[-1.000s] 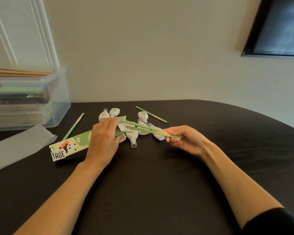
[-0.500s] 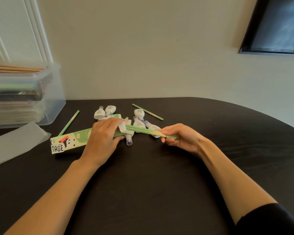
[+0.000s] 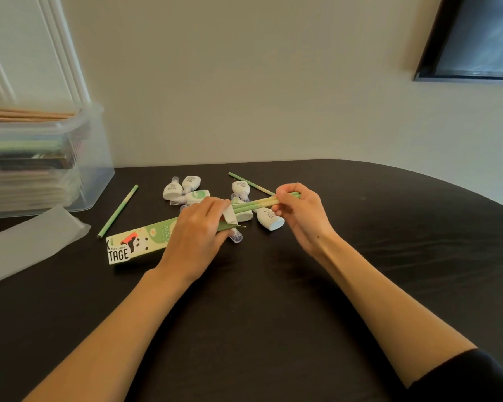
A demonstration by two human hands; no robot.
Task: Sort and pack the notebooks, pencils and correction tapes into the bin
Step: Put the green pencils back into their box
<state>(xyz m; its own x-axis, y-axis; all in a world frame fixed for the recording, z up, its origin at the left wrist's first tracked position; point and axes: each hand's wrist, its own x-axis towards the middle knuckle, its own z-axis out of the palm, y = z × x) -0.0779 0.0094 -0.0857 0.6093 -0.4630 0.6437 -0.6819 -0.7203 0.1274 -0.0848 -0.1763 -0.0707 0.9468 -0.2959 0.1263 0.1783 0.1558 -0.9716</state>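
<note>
Dark table point(image 3: 273, 329), near-black, with faint grain and a curved far edge sweeping down to the right. Behind it a plain cream wall point(image 3: 244, 97), matte. Upper left: white moulding point(image 3: 55, 47) with vertical ridges; door or frame, cannot tell. Upper right: black frame point(image 3: 431, 53) around a blurred grey-blue pane point(image 3: 482, 33); window or screen, unclear. Light soft and even, weak sheen on the tabletop at right.
</note>
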